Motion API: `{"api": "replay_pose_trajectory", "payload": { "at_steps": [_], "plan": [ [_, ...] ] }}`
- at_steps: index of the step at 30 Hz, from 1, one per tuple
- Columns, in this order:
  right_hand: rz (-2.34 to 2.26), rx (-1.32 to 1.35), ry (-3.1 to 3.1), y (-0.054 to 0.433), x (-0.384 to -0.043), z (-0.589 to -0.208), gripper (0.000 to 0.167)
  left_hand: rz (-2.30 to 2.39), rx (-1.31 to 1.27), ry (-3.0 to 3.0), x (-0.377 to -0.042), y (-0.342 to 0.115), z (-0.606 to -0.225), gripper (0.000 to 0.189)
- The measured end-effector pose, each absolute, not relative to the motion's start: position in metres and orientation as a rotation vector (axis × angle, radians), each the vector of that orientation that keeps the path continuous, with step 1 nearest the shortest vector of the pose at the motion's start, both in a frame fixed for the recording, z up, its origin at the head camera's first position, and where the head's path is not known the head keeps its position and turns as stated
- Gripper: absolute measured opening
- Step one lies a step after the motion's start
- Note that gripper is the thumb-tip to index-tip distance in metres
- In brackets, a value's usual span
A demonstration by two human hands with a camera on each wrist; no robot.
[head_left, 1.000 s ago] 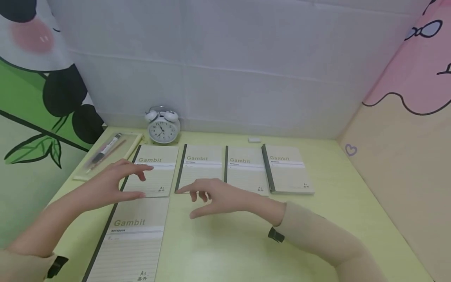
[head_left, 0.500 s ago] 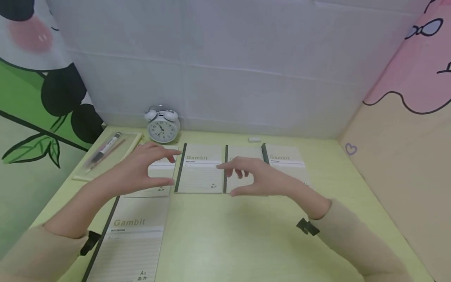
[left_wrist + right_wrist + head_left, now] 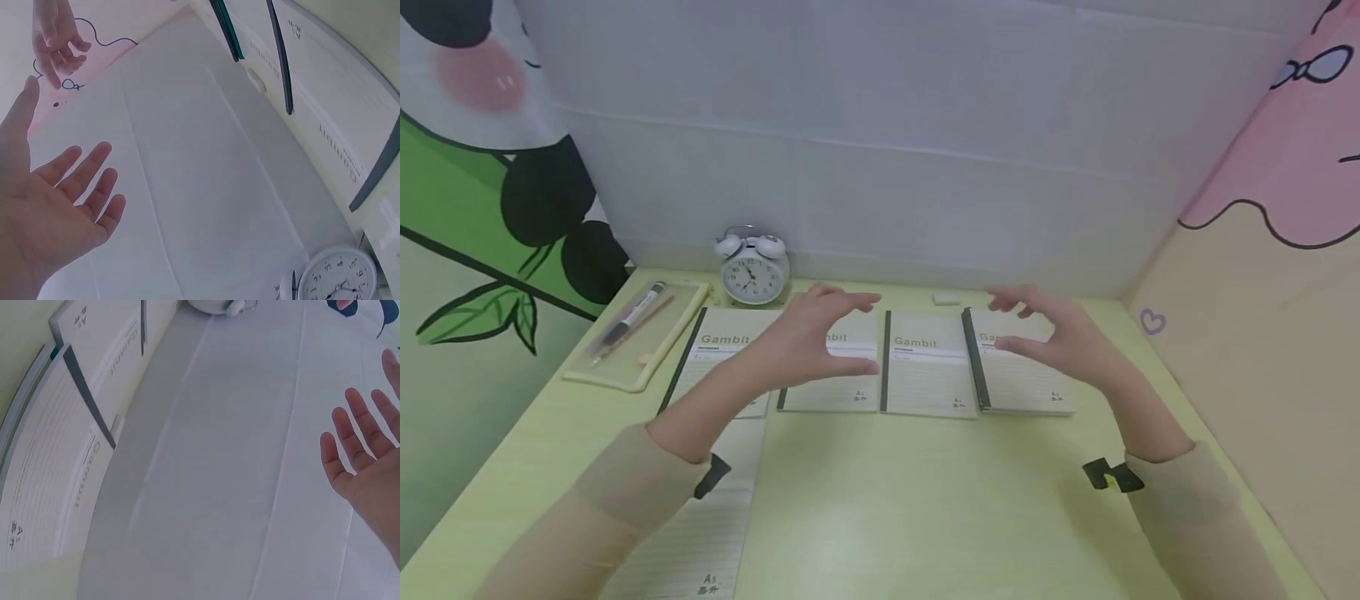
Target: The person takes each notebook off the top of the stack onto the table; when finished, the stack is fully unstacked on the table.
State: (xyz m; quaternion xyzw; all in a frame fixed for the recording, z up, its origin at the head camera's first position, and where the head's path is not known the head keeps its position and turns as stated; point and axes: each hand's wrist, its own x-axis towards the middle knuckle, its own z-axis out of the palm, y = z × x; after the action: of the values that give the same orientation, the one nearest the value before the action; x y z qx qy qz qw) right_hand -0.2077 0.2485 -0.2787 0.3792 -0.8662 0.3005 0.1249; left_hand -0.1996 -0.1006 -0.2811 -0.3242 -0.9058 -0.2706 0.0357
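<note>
Brand on covers: "Gambit", whole on leftmost notebook (image 3: 713,350) and third notebook (image 3: 928,367); partly hidden on second notebook (image 3: 827,395) and rightmost notebook (image 3: 1026,383).
Smaller print: "NOTEBOOK" beneath the brand; "A5" at lower right, above two Chinese characters, also on near notebook (image 3: 707,533).
Clock writing: ring of numerals on the dial of white twin-bell alarm clock (image 3: 753,276).
Marker lettering: too small to read.
Left hand (image 3: 820,342): spread wide, thumb well apart from fingers, palm bare; raised over second notebook, hiding part of the cover.
Right hand (image 3: 1060,333): also wide, fingers loosely bent, palm bare; raised over the upper part of rightmost notebook, clear of the cover.
Notebook count: five showing; four side by side across the bench (image 3: 880,500), one below leftmost notebook, partly behind the left forearm.
Rightmost thickness: greater than the others, green along the edge in the wrist views; number of layers impossible to tell.
Pouch (image 3: 658,358): one, see-through, at far left, with one marker (image 3: 631,319) and one pencil (image 3: 643,322).
Clock count: one, behind leftmost notebook.
Small white block (image 3: 947,298): one, behind third notebook.
Beige sleeves (image 3: 1187,492): two, each with a black clip (image 3: 1112,476) at the cuff.
</note>
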Motion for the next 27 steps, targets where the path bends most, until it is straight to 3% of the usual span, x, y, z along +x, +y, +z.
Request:
{"api": "replay_pose_trajectory", "payload": {
  "at_steps": [11,21,27],
  "plan": [
    [1.021,0.795,-2.600,0.313,-0.227,-0.297,0.070,-1.003,-1.019,-2.883,-0.223,-0.042,-0.317,0.095],
    [1.079,0.606,-2.768,0.341,-0.244,-0.327,0.067,-1.353,-1.050,-2.942,-0.248,0.005,-0.353,0.100],
    [1.197,0.575,-2.857,0.352,-0.256,-0.353,0.070,-1.188,-0.991,-3.021,-0.258,0.031,-0.376,0.103]
  ]
}}
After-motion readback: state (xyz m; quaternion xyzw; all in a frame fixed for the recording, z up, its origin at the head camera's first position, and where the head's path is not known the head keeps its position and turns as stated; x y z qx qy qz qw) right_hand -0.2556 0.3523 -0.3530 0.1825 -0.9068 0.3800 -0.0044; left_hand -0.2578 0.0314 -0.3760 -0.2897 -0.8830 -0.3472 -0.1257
